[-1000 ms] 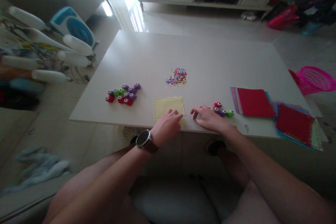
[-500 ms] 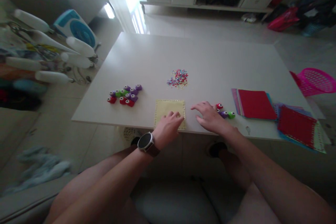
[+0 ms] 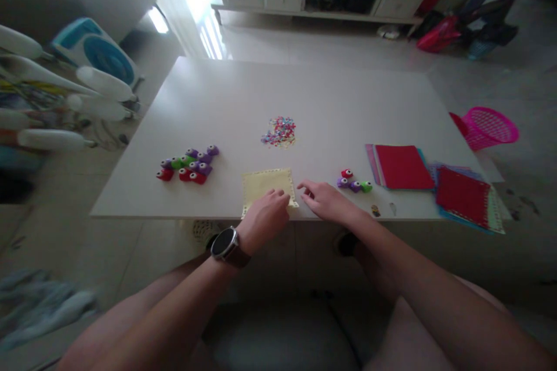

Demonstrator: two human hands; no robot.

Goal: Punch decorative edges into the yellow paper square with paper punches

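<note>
A square pale yellow sheet (image 3: pixel 261 182) with a punched pattern along its borders lies at the table's front edge. My left hand (image 3: pixel 270 211), wearing a watch on the wrist, has its fingers closed on the sheet's near part, whose right corner sticks out beside them. To the right of the sheet, my right hand (image 3: pixel 321 200) hovers low with fingers bent and apart, nothing visible in it. Just beyond it sits a small group of red, purple and green puncher-like pieces with eyes (image 3: pixel 355 186). A small dark-and-yellow item (image 3: pixel 375 210) and a pale one (image 3: pixel 393 208) lie near the front edge.
Similar eyed pieces (image 3: pixel 194 167) stand at the left. Colourful confetti (image 3: pixel 281 131) is heaped mid-table. On the right are stacked coloured sheets (image 3: pixel 404 167) and punched sheets (image 3: pixel 465 196) overhanging the front edge. A pink basket (image 3: pixel 489 127) stands beyond the white table (image 3: pixel 304 87).
The view has shifted slightly to the right. The yellow sheet's near corner now shows beside my left fingers. My right hand has drawn away from the eyed pieces, uncovering them and the small dark-and-yellow item.
</note>
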